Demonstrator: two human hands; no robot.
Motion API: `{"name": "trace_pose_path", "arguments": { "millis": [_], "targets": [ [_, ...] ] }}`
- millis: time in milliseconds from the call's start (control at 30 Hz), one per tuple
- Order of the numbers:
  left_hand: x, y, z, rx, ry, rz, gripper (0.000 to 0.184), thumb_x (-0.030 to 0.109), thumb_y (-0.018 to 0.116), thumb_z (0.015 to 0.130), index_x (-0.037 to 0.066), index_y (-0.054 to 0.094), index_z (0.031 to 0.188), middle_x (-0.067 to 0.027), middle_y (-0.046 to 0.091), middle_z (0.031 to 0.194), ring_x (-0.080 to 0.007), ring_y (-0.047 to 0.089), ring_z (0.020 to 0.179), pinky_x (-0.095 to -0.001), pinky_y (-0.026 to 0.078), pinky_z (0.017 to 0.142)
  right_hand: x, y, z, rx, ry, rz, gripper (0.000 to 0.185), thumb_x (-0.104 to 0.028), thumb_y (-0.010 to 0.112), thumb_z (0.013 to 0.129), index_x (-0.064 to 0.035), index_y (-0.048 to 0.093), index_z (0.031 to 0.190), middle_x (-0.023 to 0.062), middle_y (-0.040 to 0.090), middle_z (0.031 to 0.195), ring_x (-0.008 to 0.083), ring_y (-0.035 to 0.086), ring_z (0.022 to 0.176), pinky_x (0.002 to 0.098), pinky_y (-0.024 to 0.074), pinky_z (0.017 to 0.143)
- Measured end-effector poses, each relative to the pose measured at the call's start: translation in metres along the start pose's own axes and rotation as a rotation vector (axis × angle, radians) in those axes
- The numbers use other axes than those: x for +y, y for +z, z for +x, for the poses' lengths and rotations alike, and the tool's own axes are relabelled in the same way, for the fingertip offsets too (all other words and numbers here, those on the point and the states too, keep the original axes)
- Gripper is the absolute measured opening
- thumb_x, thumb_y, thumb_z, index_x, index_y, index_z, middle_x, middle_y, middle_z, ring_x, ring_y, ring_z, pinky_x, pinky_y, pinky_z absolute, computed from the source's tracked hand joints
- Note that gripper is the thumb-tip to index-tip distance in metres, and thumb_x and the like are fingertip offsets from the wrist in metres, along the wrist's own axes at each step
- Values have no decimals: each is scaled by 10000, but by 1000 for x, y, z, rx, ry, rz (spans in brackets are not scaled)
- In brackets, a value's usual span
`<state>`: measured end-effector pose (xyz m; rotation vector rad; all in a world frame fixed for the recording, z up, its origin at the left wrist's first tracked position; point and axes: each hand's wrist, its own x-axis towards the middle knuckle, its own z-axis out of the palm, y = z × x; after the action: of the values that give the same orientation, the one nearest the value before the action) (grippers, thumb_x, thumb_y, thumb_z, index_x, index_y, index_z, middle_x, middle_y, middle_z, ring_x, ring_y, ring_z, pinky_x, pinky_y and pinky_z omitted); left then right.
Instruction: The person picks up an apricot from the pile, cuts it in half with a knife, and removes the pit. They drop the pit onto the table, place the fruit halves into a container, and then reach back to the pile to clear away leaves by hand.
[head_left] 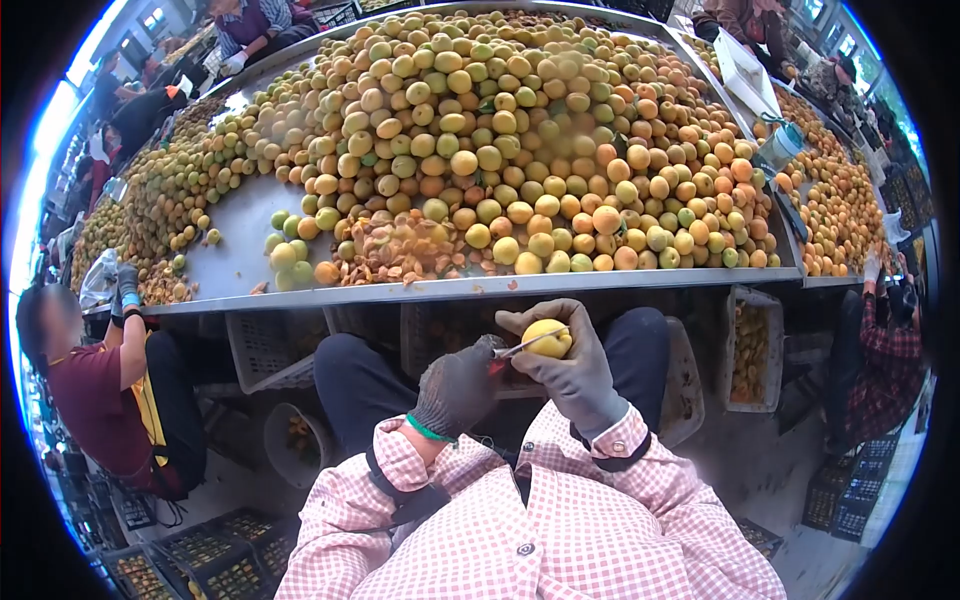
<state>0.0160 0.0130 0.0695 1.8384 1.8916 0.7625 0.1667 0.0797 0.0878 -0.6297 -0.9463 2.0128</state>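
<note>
My left hand (460, 388), in a dark grey glove with a green band at the wrist, is closed round the red handle of a small knife (518, 348). The thin metal blade reaches across to a yellow apricot (547, 339) and lies against its surface. My right hand (577, 370), in a grey glove, holds this apricot between thumb and fingers. Both hands are above my lap, just in front of the metal table edge (480, 289). A large heap of yellow, green and orange apricots (480, 130) covers much of the table, with split pieces (395, 248) near its front.
White crates (265, 350) stand under the table, one holding fruit (750, 350) at the right. A white bucket (298, 445) is on the floor at the left. People (100, 400) sit along both sides. Black crates (215, 550) of fruit stand lower left.
</note>
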Motion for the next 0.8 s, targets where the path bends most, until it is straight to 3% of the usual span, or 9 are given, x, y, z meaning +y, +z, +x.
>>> {"name": "trace_pose_path", "arguments": {
  "millis": [133,200,233,267,333,400,500,700,800],
  "targets": [
    [8,8,-2,64,-51,-81,233,157,596,806,98,576,1032,-167,641,756,-386,626,705,-469,484,564,2,0,6,39,-42,17,418,61,675,785,-37,456,1127,116,551,1142,216,522,1169,296,496,927],
    [21,2,-1,150,-60,-136,243,164,592,813,107,569,1049,-179,637,760,-398,621,707,-485,477,574,1,4,8,-19,65,382,412,9,680,806,-36,455,1148,123,544,1194,200,531,1147,318,493,916],
    [23,-4,2,154,-60,-136,243,164,592,813,107,569,1049,-179,637,760,-398,621,707,-485,477,574,0,3,9,-105,22,262,419,-112,675,848,-36,448,1191,143,532,1240,191,543,1119,345,480,914],
    [24,-11,5,131,-58,-87,237,164,589,817,114,568,1049,-178,637,765,-396,622,711,-487,477,579,-5,0,10,-107,23,261,419,-112,675,848,-36,448,1191,143,532,1240,191,543,1119,345,480,914],
    [23,-16,6,114,-59,-36,232,164,585,821,122,568,1049,-177,636,770,-395,622,714,-489,476,584,-16,-6,16,-218,-122,-290,471,-246,663,868,-36,438,1224,146,539,1240,197,545,1112,357,466,926],
    [24,-18,8,144,-22,-64,215,161,580,826,126,562,1038,-172,637,776,-393,623,715,-487,477,583,-10,-6,20,-249,-276,-459,535,-354,639,873,-30,426,1241,145,551,1226,210,546,1110,357,469,922],
    [27,-15,7,98,-49,-88,202,151,582,824,112,562,1021,-167,634,766,-384,625,714,-480,479,580,-7,13,7,-166,-66,287,558,-400,636,866,-25,443,1232,133,558,1223,187,556,1067,309,428,957],
    [5,-2,3,110,-82,-87,185,157,590,820,127,580,1002,-165,642,792,-381,625,724,-477,480,583,10,-8,14,-102,-109,91,543,-354,617,889,-26,438,1283,98,559,1207,150,549,1015,288,429,924],
    [11,5,-3,175,-112,-101,178,162,594,818,132,581,993,-160,646,800,-381,628,738,-473,483,589,12,4,7,-5,-54,274,542,-339,620,883,-43,443,1301,78,594,1094,158,568,946,299,448,859]
  ]
}}
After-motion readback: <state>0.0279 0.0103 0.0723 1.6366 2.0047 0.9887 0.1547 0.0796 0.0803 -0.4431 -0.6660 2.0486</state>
